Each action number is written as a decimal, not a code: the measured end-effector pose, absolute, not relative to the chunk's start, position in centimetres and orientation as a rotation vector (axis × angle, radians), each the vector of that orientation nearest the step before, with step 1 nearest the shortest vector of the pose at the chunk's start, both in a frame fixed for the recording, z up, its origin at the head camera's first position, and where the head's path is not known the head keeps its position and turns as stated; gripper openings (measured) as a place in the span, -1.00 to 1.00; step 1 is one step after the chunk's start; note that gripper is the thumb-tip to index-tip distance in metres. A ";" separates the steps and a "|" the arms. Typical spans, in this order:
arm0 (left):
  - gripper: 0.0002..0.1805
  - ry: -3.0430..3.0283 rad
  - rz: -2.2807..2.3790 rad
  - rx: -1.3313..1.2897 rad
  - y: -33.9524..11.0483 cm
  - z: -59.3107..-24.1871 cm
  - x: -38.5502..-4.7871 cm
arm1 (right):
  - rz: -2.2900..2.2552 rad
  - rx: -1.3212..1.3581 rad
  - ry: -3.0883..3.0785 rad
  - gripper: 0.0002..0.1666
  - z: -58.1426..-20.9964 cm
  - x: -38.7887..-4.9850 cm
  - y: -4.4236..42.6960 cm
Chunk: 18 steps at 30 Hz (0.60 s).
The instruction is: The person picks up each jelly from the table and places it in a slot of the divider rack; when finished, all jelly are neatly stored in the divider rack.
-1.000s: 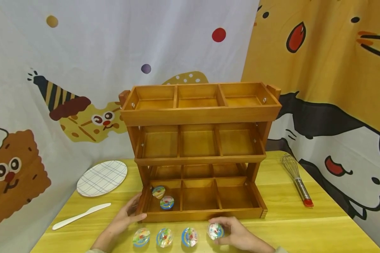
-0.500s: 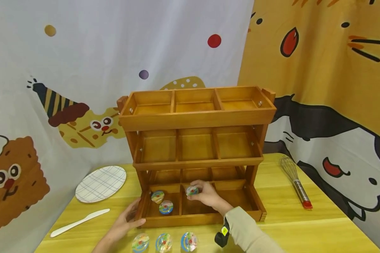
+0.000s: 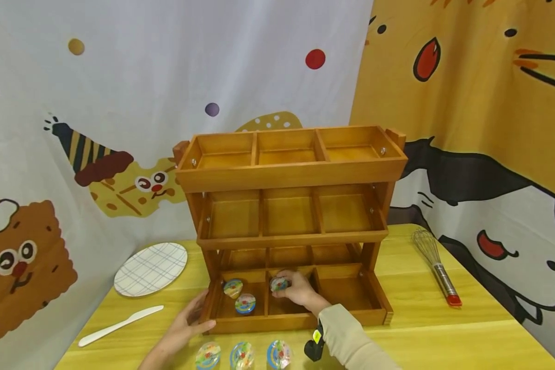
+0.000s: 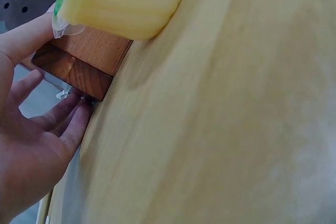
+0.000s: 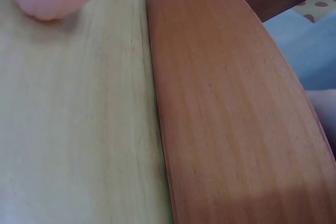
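In the head view, my right hand (image 3: 301, 289) pinches a small jelly cup (image 3: 278, 283) with a printed foil lid inside the middle compartment of the bottom tier. That tier belongs to a brown three-tier wooden rack (image 3: 291, 175). My left hand (image 3: 185, 322) grips the rack's left front corner, thumb at the front and fingers round the side, as the left wrist view also shows. Two more jelly cups (image 3: 245, 303) lie in the bottom left compartment. The right wrist view shows the rack's front board (image 5: 226, 98); the right hand is mostly hidden behind it.
Three jelly cups (image 3: 242, 355) stand in a row on the yellow wood-grain table (image 3: 425, 339) before the rack. At the left lie a checked plate (image 3: 150, 269) and a white knife (image 3: 121, 325). A whisk (image 3: 437, 267) lies at the right. Patterned curtains hang behind.
My right hand has picked up the rightmost jelly cup from the table row and carried it up and back into the middle bottom compartment, lowering slightly. My left hand stays at the rack's corner.
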<state>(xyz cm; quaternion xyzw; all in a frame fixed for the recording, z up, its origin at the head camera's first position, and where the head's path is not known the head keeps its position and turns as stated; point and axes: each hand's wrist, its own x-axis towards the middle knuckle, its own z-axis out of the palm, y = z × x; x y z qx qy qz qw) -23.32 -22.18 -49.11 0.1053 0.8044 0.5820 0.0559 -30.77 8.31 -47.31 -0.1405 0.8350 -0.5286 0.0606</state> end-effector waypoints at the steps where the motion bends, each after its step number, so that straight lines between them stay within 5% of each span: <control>1: -0.21 2.441 1.760 0.326 -22.2 -49.1 -23.3 | -1.600 -0.427 2.531 -0.42 -47.3 -30.8 8.3; 11: -0.22 2.458 1.763 0.331 -22.1 -49.1 -23.3 | -1.627 -0.433 2.694 -0.53 -46.2 -29.8 9.6; 18: -0.22 2.457 1.802 0.323 -22.1 -49.2 -23.2 | -1.847 -0.480 2.508 -0.53 -43.2 -25.7 10.8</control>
